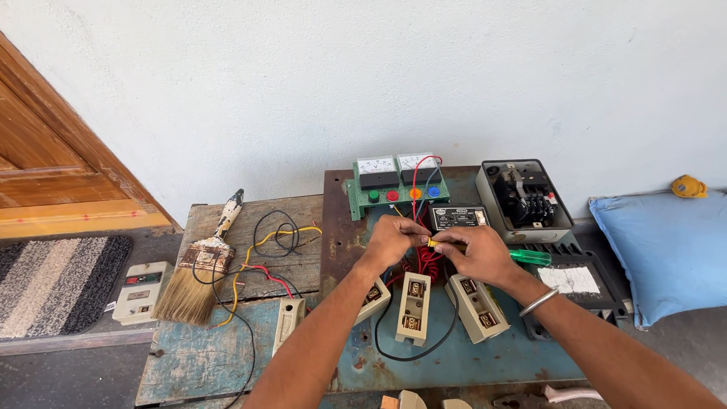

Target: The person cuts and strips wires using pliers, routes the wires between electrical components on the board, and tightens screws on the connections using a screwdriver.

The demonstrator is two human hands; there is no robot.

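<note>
While both forearms converge, left hand [390, 241] and right hand [478, 254] pinch, seemingly, one yellow-tipped wire [432, 244].

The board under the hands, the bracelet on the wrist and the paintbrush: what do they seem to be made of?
The board looks like sheet metal, its blue paint worn to brown rust patches. The bracelet on the right hand looks like plain silvery metal, with a dull shine. The paintbrush has pale, probably natural bristles, a rusty metal band and a paint-stained handle, possibly wood.

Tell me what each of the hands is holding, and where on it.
Both hands pinch a small yellow piece on the wires: left hand from its left end, right hand from its right. What the piece is cannot be told.
</note>
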